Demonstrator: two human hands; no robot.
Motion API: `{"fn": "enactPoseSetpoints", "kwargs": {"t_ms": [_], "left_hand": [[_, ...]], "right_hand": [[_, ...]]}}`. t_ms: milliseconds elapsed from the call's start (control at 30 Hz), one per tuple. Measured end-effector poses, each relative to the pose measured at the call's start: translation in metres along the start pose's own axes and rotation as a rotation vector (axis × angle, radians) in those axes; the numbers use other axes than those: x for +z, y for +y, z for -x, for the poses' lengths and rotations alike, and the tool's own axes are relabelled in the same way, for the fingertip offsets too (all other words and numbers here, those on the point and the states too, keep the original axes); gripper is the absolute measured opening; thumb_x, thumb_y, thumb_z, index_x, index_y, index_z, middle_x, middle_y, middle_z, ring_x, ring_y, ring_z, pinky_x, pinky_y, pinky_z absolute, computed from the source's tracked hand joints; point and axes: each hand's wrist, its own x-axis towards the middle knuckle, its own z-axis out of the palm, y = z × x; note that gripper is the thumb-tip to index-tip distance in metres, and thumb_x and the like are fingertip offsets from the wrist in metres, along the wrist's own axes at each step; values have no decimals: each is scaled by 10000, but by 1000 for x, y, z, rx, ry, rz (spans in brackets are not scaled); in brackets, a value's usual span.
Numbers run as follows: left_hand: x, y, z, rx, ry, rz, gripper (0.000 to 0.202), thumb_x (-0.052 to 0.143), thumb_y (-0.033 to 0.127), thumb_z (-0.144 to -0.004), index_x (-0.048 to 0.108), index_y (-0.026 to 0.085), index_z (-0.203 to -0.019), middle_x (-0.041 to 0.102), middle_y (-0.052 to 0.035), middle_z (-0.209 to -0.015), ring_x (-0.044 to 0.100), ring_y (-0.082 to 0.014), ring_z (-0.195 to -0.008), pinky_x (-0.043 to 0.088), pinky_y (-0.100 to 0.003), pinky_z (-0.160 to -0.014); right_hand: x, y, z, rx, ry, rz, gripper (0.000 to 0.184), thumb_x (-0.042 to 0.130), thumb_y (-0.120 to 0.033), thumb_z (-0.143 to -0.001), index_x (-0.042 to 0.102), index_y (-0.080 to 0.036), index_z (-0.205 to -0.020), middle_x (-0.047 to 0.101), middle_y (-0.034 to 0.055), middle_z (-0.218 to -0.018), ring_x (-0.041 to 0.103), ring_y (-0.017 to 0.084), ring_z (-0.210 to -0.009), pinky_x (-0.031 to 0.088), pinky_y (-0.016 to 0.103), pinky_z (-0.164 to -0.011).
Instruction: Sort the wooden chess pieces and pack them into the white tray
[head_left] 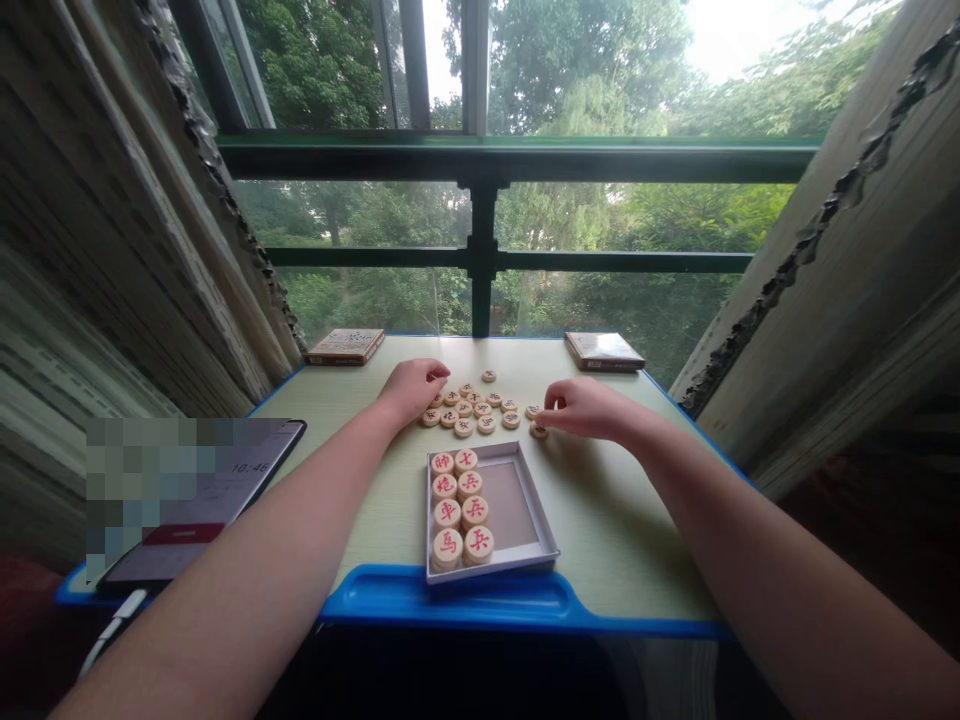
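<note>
Several round wooden xiangqi pieces (482, 408) with dark characters lie face up in a loose cluster at mid-table. At the cluster's left edge is my left hand (416, 388), loosely curled, its fingers partly hidden behind the hand and no piece visible in its grasp. On the right, my right hand (581, 405) is bent with thumb and forefinger apart, its fingertips against two pieces (538, 430) at that edge. Nearer me, a shallow open box (536, 490) holds red-character xiangqi pieces (447, 514) in two columns along its left side; its right side shows bare bottom.
Two flat boxes, left (346, 347) and right (604, 351), lie at the table's far corners. A tablet (225, 500) with a white cable (112, 630) rests at the left. The table (622, 560) has a blue rim; window and curtains surround it.
</note>
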Motion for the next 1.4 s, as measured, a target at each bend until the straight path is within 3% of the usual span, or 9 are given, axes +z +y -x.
{"fn": "enactPoseSetpoints", "kwargs": {"t_ms": [167, 333, 433, 567, 700, 933, 1167, 1400], "left_hand": [[-2, 2, 2, -39, -139, -55, 326, 588, 431, -714, 701, 191, -905, 700, -59, -926, 626, -199, -825, 470, -249, -681], [-3, 4, 3, -84, -210, 0, 274, 590, 396, -714, 710, 195, -855, 697, -48, -800, 614, -173, -683, 442, -242, -574], [-2, 4, 3, -84, -151, 15, 243, 617, 377, -696, 700, 195, -835, 692, -42, -795, 611, -173, -701, 442, -245, -592], [-2, 2, 2, -47, -24, 44, 200, 642, 342, -679, 677, 189, -803, 695, -36, -838, 610, -175, -740, 456, -258, -651], [-3, 3, 1, 0, 60, 85, 190, 641, 346, -686, 666, 185, -784, 696, -41, -839, 613, -177, -752, 463, -280, -688], [-5, 4, 1, 20, 114, 112, 184, 634, 344, -692, 662, 189, -789, 697, -44, -851, 620, -188, -798, 470, -291, -708], [-4, 5, 2, 58, 113, 89, 184, 630, 347, -695, 660, 188, -783, 696, -41, -830, 623, -188, -798, 472, -288, -710], [-5, 5, 2, 71, 106, 75, 173, 627, 343, -702, 659, 192, -780, 694, -43, -837, 624, -192, -803, 471, -293, -724]], "right_hand": [[-2, -6, 7, 3, -87, 138, 386, 548, -549, -676, 682, -193, -738, 663, 61, -739, 550, 170, -625, 301, 248, -481], [-2, -7, 7, -11, -68, 173, 331, 550, -485, -679, 687, -191, -745, 654, 63, -732, 529, 155, -599, 280, 243, -477], [-7, -11, 13, -92, -30, 116, 288, 569, -410, -676, 689, -189, -816, 644, 52, -760, 504, 129, -587, 287, 230, -488], [-13, -23, 26, -324, -26, -19, 307, 560, -362, -709, 663, -185, -937, 598, 16, -718, 447, 94, -549, 303, 213, -511], [-8, -32, 33, -442, -62, 3, 261, 583, -306, -699, 662, -196, -923, 573, 2, -700, 422, 83, -536, 291, 207, -507], [-2, -43, 42, -426, -90, 174, 242, 554, -285, -690, 673, -245, -896, 618, 20, -708, 504, 132, -603, 286, 223, -507], [0, -56, 52, -396, -121, 267, 288, 592, -448, -663, 675, -255, -861, 656, 28, -726, 547, 164, -626, 302, 239, -514], [0, -55, 52, -418, -117, 261, 310, 556, -307, -680, 649, -275, -974, 672, 31, -822, 573, 169, -664, 313, 235, -517]]}}
